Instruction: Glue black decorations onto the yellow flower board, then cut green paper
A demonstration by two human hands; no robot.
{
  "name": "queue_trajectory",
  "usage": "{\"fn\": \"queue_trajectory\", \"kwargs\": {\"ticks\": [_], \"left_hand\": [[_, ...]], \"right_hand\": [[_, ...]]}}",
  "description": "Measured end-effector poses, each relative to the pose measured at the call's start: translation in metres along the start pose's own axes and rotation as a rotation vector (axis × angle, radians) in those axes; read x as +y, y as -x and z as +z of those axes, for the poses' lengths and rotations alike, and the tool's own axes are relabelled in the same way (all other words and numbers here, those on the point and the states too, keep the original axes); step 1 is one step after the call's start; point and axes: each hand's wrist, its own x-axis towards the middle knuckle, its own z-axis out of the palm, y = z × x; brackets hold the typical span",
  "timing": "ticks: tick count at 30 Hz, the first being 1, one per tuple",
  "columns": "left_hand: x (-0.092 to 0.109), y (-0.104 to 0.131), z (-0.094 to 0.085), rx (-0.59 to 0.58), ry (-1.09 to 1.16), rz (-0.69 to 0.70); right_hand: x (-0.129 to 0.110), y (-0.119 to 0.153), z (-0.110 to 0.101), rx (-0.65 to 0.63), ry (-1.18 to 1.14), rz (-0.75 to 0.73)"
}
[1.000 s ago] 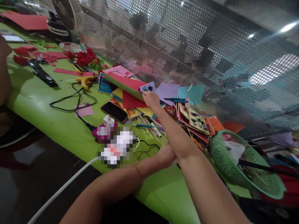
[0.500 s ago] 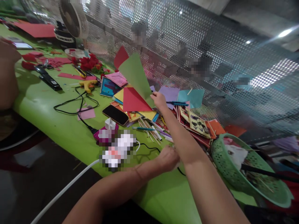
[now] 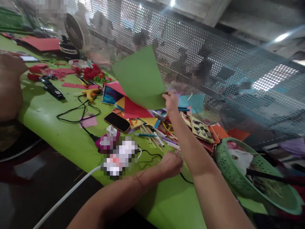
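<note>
My right hand (image 3: 171, 102) pinches the right edge of a green sheet of paper (image 3: 140, 78) and holds it raised above the pile. Under the sheet lie a red sheet (image 3: 135, 109), a pair of scissors (image 3: 159, 115) and several thin sticks (image 3: 152, 135). My left hand (image 3: 171, 164) is closed in a fist low over the table, beside the black cord. Whatever it holds, if anything, is hidden by the fingers.
A green basket (image 3: 228, 165) stands at the right. Left of my hands lie a phone (image 3: 117, 121), a purple adapter (image 3: 106, 143) and a blurred white power strip (image 3: 124, 154). A yellow glue gun (image 3: 90, 94) and a fan (image 3: 78, 31) are farther back. Another person's arm (image 3: 10, 86) is at the left.
My right hand has lifted the green sheet up and slightly right, off the pile, so more of its face shows. The scissors beneath have come into view. My left hand stays nearly still.
</note>
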Motion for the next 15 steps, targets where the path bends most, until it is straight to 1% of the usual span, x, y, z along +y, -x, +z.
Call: {"fn": "queue_trajectory", "kwargs": {"ticks": [2,4,7,9,11,15], "left_hand": [[0.0,-0.001,-0.001,0.005,-0.019,-0.014],[0.0,-0.002,-0.004,0.005,-0.035,-0.036],[-0.001,-0.003,-0.012,-0.001,-0.05,-0.081],[-0.002,-0.003,-0.017,-0.008,-0.051,-0.106],[-0.004,-0.003,-0.02,-0.015,-0.044,-0.112],[-0.007,-0.003,-0.02,-0.029,-0.028,-0.056]], "right_hand": [[-0.007,0.003,-0.015,0.058,-0.127,0.004],[-0.015,0.011,-0.035,0.084,-0.229,-0.011],[-0.03,0.037,-0.077,0.1,-0.216,-0.088],[-0.043,0.064,-0.109,0.137,-0.121,-0.134],[-0.056,0.095,-0.143,0.188,-0.002,-0.132],[-0.078,0.167,-0.209,0.328,0.235,-0.122]]}}
